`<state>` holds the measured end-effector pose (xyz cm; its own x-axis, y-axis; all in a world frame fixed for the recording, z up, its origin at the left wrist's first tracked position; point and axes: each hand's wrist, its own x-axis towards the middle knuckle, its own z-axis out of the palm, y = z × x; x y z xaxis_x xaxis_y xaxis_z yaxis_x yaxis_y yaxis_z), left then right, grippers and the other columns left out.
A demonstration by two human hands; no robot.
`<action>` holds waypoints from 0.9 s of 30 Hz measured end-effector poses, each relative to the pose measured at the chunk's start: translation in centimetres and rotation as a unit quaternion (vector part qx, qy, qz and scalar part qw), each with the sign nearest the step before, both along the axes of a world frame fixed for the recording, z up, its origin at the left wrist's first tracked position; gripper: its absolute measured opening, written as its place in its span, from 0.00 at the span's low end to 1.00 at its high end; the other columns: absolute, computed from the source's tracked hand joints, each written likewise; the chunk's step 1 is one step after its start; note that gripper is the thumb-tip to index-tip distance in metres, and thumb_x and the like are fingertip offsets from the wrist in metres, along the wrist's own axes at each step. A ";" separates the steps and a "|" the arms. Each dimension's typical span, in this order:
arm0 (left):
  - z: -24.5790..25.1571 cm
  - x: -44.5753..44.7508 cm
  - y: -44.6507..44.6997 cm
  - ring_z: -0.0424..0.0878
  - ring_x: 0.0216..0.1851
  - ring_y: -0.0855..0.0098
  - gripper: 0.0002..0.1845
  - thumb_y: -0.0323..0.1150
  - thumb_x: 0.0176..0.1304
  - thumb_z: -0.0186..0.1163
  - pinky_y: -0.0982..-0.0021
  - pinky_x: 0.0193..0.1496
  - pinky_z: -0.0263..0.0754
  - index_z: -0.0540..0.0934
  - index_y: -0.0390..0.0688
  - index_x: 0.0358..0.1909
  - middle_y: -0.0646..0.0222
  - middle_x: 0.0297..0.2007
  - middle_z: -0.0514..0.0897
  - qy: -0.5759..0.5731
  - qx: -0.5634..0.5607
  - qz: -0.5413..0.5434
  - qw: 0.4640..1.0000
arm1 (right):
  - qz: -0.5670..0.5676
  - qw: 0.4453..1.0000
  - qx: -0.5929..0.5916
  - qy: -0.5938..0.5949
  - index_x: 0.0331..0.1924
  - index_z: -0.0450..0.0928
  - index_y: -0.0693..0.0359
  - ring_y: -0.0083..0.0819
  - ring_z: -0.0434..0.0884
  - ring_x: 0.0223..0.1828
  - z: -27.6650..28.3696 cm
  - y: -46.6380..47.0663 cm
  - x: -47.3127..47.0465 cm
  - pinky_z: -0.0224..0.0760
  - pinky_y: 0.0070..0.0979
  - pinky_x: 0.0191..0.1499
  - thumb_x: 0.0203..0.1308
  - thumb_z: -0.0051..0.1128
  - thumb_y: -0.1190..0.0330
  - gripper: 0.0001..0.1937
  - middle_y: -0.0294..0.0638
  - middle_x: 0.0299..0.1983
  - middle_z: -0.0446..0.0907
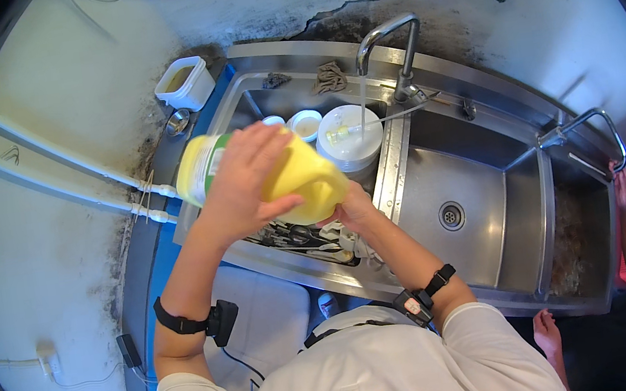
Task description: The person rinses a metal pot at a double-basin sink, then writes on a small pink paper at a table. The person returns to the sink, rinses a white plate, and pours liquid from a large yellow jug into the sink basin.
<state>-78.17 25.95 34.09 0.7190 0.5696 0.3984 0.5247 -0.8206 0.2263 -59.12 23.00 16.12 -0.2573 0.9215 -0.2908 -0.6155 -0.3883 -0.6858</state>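
Note:
A large yellow plastic jug (305, 181) with a green-edged label is held tilted over the left sink basin. My left hand (249, 183) spreads across its upper side, with the thumb along the body. At the right end of the jug, my right hand (353, 209) grips it low; its fingers are partly hidden. Beyond the jug stands a stack of white plates (349, 134), with yellow liquid and a long-handled utensil on top. Water runs onto them from the chrome faucet (387, 37). Below the jug lies a heap of cutlery (295, 236), partly covered by my arms.
A white tub (186, 87) and a small metal bowl (177, 122) stand left of the sink. A scouring pad (276, 80) and a grey cloth (330, 77) lie on the back ledge. To the right are the middle basin (453, 177) and another person's hand (623, 187) near a second faucet (582, 121).

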 end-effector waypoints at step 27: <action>-7.2 -9.4 -3.6 0.58 0.71 0.62 0.71 0.46 0.32 0.80 0.59 0.70 0.58 0.43 0.43 0.76 0.59 0.70 0.59 -0.343 -0.367 0.104 0.859 | 0.073 0.928 -0.111 0.349 0.50 0.76 0.63 0.34 0.84 0.43 -10.1 4.2 -1.7 0.81 0.38 0.45 0.68 0.49 0.60 0.16 0.45 0.45 0.82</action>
<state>-87.53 22.36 26.88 0.3115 0.9356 0.1664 0.1798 -0.2300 0.9565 -60.77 27.21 6.03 -0.5707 0.8000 -0.1851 -0.8098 -0.5857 -0.0344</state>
